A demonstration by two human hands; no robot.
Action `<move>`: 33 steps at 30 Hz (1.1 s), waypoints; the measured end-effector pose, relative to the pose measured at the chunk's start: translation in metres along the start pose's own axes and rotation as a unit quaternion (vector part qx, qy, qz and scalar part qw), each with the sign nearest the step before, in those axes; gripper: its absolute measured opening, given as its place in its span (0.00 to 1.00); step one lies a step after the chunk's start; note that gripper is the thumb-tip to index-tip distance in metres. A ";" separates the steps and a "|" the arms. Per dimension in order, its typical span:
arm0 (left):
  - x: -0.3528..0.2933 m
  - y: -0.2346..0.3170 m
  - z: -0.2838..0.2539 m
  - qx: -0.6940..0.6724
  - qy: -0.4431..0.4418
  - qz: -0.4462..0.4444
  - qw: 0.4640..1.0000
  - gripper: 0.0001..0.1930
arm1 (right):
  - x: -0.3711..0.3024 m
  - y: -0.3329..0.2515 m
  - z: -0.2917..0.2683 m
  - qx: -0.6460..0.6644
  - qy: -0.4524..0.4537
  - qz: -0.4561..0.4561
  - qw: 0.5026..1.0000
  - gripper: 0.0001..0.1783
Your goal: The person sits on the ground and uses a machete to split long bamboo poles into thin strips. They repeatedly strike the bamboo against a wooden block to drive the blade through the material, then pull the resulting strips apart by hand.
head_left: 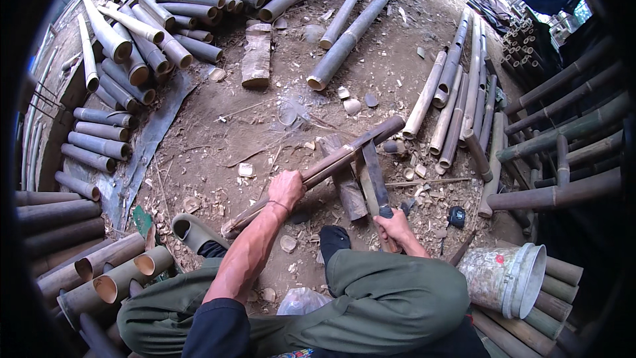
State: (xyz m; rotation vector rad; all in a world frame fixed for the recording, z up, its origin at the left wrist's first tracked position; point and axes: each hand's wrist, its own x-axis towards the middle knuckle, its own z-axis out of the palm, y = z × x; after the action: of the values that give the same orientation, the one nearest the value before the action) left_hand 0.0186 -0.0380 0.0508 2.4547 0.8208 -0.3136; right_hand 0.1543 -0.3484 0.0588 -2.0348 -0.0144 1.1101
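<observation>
My left hand [286,189] is wrapped round a dark bamboo pole [324,167], which slants from near my left foot up to the right. A lengthwise groove or split shows along it. Beneath the pole lies a short wooden block [346,189]. My right hand [396,227] is closed on the handle of a machete [375,176], whose broad blade points away from me, its tip by the pole's far end. Whether the blade touches the pole I cannot tell. A pale wooden strip runs beside the blade, partly hidden by it.
Cut bamboo lies piled at far left [192,6] and along the right [457,106]. A dirty white bucket [487,275] rests on its side over bamboo at my right. A black tape measure [456,217] and wood chips lie on the dirt. A bamboo rack [563,152] stands at right.
</observation>
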 end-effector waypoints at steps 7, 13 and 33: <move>-0.001 0.012 0.004 -0.009 0.035 -0.017 0.999 0.10 | 0.001 0.008 0.005 -0.284 0.214 -0.111 0.928 0.20; 0.000 0.009 0.003 -0.013 0.046 -0.042 0.998 0.09 | -0.003 -0.023 -0.052 -0.443 0.182 -0.165 0.862 0.21; -0.014 -0.036 -0.033 -0.323 0.313 0.091 0.888 0.12 | -0.008 -0.018 -0.032 -0.060 0.066 -0.124 0.988 0.19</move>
State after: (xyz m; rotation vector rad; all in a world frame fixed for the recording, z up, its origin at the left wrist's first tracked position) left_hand -0.0128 -0.0032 0.0688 1.9476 0.7617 0.7524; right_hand 0.1782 -0.3596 0.0851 -2.1416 -0.2662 0.8361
